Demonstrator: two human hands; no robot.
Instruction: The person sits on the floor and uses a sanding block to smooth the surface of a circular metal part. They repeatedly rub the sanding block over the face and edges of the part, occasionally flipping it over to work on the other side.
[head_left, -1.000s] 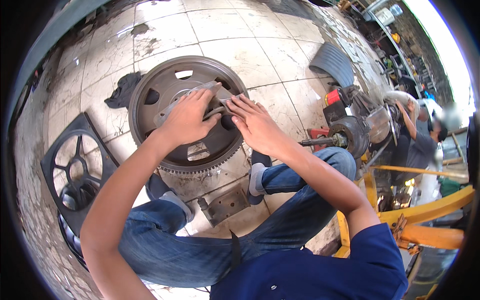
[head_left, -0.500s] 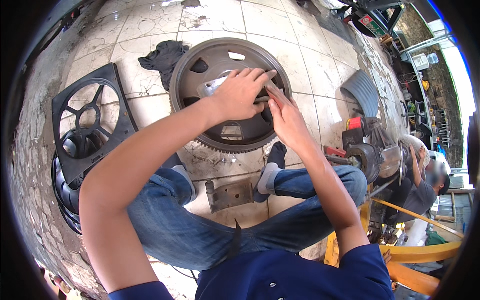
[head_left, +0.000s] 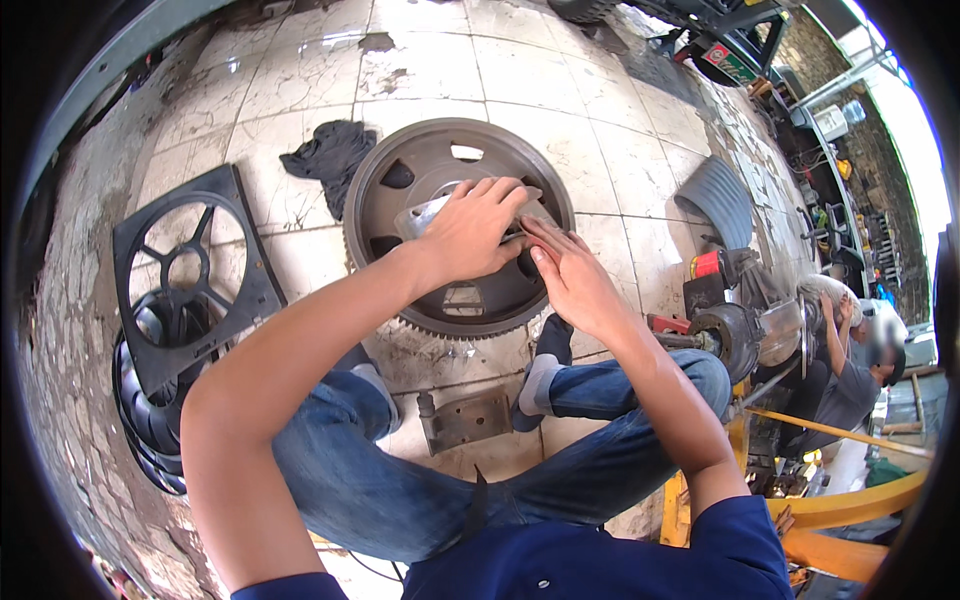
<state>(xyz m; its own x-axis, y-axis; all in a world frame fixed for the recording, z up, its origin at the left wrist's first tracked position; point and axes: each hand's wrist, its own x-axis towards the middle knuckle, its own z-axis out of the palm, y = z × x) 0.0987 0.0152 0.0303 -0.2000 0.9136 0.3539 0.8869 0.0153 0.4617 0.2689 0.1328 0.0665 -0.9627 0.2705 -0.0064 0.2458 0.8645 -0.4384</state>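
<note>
A large round flywheel (head_left: 400, 290) with a toothed rim lies flat on the floor between and beyond my feet. Over its centre my left hand (head_left: 478, 228) is closed on a flat grey metal piece (head_left: 424, 216). One shiny end of that piece shows left of the hand, and a duller part sticks out on the right. My right hand (head_left: 580, 285) meets the left from the right, its fingers pressed together against the piece's right side. Whatever lies under the right fingers is too hidden to make out.
A black fan shroud (head_left: 255, 270) leans at the left; a dark cloth (head_left: 330, 160) lies behind it. A rusty metal bracket (head_left: 470, 422) sits between my feet. To the right are a gear housing (head_left: 735, 330), a curved grey panel (head_left: 718, 200), yellow frame bars (head_left: 850, 505) and another person (head_left: 840, 390).
The whole view has shifted, so everything sits lower in the picture. My right fingertips have slid slightly toward me along the metal piece; my left hand keeps its hold.
</note>
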